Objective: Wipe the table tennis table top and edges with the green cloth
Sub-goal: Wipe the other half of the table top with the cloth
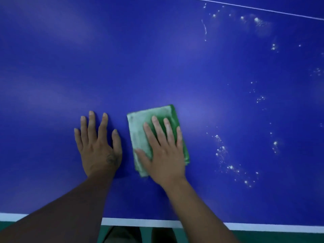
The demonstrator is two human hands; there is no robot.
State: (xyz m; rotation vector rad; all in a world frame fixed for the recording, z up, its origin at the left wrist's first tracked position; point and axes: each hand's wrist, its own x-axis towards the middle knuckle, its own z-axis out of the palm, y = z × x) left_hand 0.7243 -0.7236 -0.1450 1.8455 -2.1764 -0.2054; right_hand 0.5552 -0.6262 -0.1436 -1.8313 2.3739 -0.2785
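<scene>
The blue table tennis table top (pixel 157 58) fills the view. A folded green cloth (pixel 142 130), dusted pale on top, lies flat on it near the front edge. My right hand (pixel 164 151) presses flat on the cloth with fingers spread, covering its lower right part. My left hand (pixel 98 146) rests flat on the bare table just left of the cloth, fingers apart, holding nothing. White powdery specks (pixel 226 155) dot the surface to the right of the cloth, and more specks (pixel 256 20) lie at the far right.
The white front edge line (pixel 140 222) of the table runs along the bottom, with green floor (pixel 263 237) below it. A thin white line (pixel 263 9) crosses the top right corner. My legs show beneath the edge.
</scene>
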